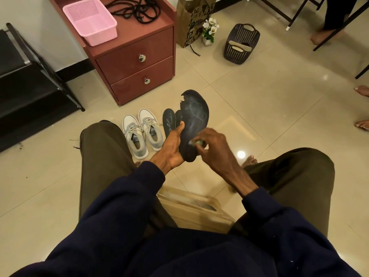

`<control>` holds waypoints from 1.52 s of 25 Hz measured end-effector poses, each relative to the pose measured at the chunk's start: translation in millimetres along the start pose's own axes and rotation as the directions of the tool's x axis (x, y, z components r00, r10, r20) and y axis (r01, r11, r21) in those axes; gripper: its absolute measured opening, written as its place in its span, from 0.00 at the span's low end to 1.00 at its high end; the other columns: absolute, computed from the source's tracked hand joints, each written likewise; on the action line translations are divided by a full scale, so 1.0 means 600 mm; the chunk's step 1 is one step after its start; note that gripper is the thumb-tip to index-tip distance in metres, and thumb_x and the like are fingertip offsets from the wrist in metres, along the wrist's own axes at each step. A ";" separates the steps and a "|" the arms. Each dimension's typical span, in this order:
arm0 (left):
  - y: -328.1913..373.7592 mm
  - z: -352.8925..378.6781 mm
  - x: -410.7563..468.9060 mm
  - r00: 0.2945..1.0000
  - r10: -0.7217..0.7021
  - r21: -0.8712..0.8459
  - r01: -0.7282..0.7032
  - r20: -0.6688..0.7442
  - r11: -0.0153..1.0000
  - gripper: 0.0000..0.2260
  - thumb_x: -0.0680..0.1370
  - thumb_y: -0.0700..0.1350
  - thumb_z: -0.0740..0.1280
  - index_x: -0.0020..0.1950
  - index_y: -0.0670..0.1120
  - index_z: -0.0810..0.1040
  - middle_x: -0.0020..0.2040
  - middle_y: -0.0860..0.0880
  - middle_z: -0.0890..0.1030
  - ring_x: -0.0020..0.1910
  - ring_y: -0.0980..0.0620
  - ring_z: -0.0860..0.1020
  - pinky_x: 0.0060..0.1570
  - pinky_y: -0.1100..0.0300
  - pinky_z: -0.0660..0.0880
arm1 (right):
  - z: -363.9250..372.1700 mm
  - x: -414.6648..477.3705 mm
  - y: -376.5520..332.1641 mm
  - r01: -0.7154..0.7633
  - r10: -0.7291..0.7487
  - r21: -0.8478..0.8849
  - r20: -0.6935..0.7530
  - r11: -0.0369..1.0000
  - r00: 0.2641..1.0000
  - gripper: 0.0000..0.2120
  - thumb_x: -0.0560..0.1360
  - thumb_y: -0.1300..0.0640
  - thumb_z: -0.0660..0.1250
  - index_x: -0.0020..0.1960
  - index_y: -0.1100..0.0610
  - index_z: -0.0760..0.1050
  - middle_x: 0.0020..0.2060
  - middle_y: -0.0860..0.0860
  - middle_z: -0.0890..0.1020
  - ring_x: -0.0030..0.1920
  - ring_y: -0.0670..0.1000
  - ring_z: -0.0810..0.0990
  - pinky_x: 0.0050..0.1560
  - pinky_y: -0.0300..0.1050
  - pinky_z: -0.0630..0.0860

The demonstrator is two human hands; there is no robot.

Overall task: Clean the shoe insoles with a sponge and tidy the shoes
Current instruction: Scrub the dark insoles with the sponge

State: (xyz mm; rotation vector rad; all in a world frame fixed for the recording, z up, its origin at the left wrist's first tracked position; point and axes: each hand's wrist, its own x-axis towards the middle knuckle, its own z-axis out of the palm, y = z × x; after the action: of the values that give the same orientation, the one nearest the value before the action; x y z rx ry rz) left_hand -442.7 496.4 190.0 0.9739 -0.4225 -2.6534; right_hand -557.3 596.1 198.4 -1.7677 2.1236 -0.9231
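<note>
Left hand (pixel 172 145) gripped a dark insole (pixel 194 116) near its heel, thumb across the edge, ragged toe end upward. Right hand (pixel 211 144) curled round a small sponge (pixel 196 142), pressed to the insole's lower face. Two more insoles (pixel 168 121) lay on the floor just behind, beside a pair of grey-white shoes (pixel 142 132). Red-brown drawer cabinet (pixel 135 62) stood beyond.

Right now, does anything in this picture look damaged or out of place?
Yes. The dark insole that the left hand holds is damaged: its toe edge is torn and ragged, with a piece missing.
</note>
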 end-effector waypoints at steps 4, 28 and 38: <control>-0.005 0.003 0.000 1.000 -0.021 0.033 0.022 -0.017 0.999 0.21 0.85 0.57 0.57 0.66 0.43 0.78 0.62 0.41 0.83 0.60 0.41 0.81 0.65 0.40 0.76 | -0.005 -0.002 0.002 -0.031 0.031 -0.014 -0.039 0.999 0.999 0.06 0.73 0.66 0.76 0.49 0.60 0.84 0.45 0.53 0.84 0.45 0.50 0.80 0.49 0.48 0.80; 0.009 -0.007 0.000 0.996 0.054 -0.121 -0.045 0.071 0.992 0.27 0.86 0.58 0.54 0.68 0.39 0.80 0.72 0.37 0.75 0.66 0.41 0.79 0.69 0.45 0.72 | -0.021 0.004 0.002 -0.055 0.055 -0.005 -0.043 0.998 0.998 0.06 0.73 0.64 0.77 0.49 0.58 0.84 0.44 0.52 0.83 0.43 0.43 0.75 0.45 0.39 0.77; 0.001 0.009 -0.006 0.997 0.069 0.036 -0.070 0.037 0.997 0.20 0.85 0.55 0.58 0.66 0.42 0.79 0.65 0.39 0.81 0.61 0.41 0.80 0.64 0.43 0.76 | -0.018 -0.002 0.010 -0.035 0.033 -0.030 -0.056 0.999 0.998 0.08 0.72 0.68 0.76 0.49 0.60 0.84 0.45 0.53 0.83 0.45 0.50 0.78 0.47 0.47 0.78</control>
State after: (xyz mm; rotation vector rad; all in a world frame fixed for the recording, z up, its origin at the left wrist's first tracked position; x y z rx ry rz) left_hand -443.3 498.2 196.3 0.9071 -0.5067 -2.6124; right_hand -567.8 601.3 203.1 -1.7341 2.2064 -0.9465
